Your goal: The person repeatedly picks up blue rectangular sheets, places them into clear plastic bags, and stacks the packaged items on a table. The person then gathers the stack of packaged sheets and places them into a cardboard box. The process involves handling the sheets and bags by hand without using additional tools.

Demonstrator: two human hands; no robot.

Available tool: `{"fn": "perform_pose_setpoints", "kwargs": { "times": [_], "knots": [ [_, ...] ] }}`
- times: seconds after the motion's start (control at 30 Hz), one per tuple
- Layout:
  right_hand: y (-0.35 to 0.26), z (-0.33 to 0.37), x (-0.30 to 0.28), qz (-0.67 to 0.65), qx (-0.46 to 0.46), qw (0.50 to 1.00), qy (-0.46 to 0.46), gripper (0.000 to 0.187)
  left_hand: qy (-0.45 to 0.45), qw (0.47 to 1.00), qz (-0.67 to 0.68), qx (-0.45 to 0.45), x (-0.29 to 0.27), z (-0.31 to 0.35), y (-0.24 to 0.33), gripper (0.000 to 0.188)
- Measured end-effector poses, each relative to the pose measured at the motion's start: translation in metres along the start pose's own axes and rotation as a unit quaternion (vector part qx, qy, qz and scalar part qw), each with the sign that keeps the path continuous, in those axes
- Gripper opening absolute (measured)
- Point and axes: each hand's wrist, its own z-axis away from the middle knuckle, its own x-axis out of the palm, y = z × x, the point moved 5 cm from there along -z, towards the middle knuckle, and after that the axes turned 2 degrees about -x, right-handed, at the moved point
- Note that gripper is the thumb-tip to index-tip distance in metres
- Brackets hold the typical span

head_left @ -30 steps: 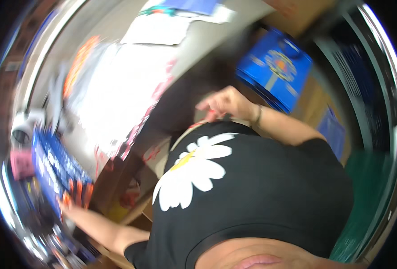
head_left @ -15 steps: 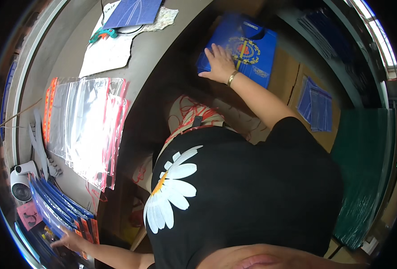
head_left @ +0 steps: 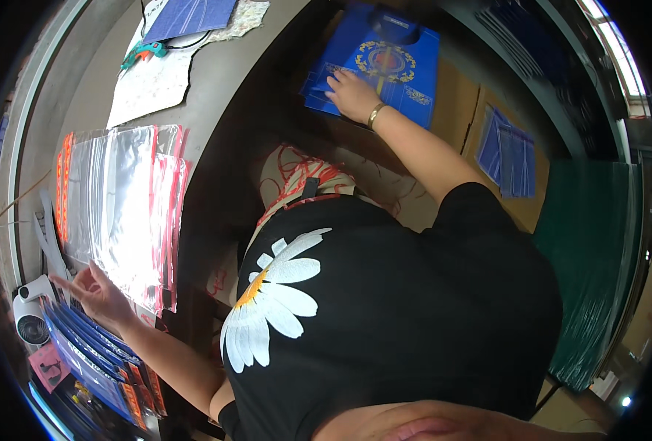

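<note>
My right hand, with a bracelet at the wrist, rests on a stack of blue printed folders or bags. The top one has a round gold-and-red emblem and a dark cutout at its far edge. Its fingers are slightly bent on the blue surface, near the emblem. Over on the left, my left hand is raised with its fingers apart and nothing in it. It hovers by the near end of a pile of clear plastic sleeves with red edges. Just below it stands a row of blue folders with orange-red ends.
A small white fan and a pink card sit at the left edge. Farther up the grey table lie white papers, a green-and-orange tool and a blue sheet. Cardboard stands at right.
My left hand has moved up from the row of blue folders toward the clear sleeves. My right hand has shifted a little left and nearer, its fingers less spread. The whole view has shifted slightly.
</note>
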Motion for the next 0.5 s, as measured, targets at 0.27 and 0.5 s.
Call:
{"fn": "perform_pose_setpoints", "kwargs": {
  "times": [0.27, 0.5],
  "knots": [
    [0.044, 0.02, -0.172, 0.015, 0.061, 0.928, 0.366, 0.02, -0.068, 0.99, 0.12, 0.024, 0.042, 0.0, 0.063, 0.069],
    [-0.005, 0.107, -0.344, -0.245, 0.024, 0.71, 0.66, 0.032, -0.208, 0.875, 0.431, -0.075, 0.106, 0.001, 0.121, 0.069]
  ]
}}
